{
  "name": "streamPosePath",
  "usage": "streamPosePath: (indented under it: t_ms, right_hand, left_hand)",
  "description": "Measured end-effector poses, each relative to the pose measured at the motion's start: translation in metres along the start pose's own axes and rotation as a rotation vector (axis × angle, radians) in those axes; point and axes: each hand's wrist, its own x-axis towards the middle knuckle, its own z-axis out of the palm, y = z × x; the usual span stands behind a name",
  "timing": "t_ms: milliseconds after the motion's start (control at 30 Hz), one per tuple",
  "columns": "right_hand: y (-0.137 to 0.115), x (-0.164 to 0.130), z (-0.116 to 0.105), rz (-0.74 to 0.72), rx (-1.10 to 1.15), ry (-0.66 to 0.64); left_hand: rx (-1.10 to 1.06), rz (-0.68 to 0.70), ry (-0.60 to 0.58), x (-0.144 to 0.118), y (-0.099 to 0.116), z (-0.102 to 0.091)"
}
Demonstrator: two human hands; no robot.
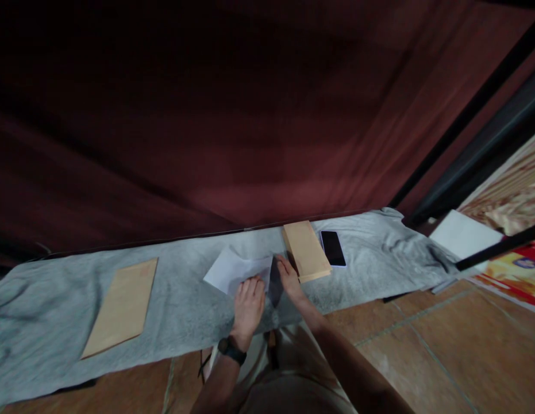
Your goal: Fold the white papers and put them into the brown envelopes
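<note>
A white sheet of paper (233, 268), partly folded, lies on a grey cloth (181, 310) spread over the floor. My left hand (248, 305), with a black watch on its wrist, presses flat on the paper's near edge. My right hand (288, 278) rests on the paper's right edge, its fingers bent onto the fold. Just right of that hand sits a stack of tan envelopes (307, 250), almost touching it.
A single tan envelope (122, 306) lies on the cloth at the left. A black phone (333, 248) lies right of the stack. A dark red curtain (233, 126) hangs behind. White paper (464, 236) and a coloured printed sheet (515, 270) lie at the right on brown tiles (443, 356).
</note>
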Motion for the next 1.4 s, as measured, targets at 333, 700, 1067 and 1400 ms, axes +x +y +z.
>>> streamPosePath:
  t_ms: [333,700,1067,1400]
  right_hand:
    - [-0.016,-0.004,-0.001,-0.129,-0.189,-0.01]
    - [-0.028,-0.036,0.06,-0.414,-0.578,-0.275]
    - [-0.015,-0.032,0.042,-0.427,-0.809,-0.274]
    - [-0.005,-0.031,0.022,-0.376,-0.819,-0.212]
  left_hand:
    - [-0.208,-0.124,-0.185,-0.015,0.023,0.039]
    - [-0.1,-0.289,-0.221,-0.02,-0.051,0.054]
    - [0.009,-0.329,-0.229,-0.031,-0.061,0.058]
    - [0.039,-0.421,-0.185,-0.057,-0.098,0.037]
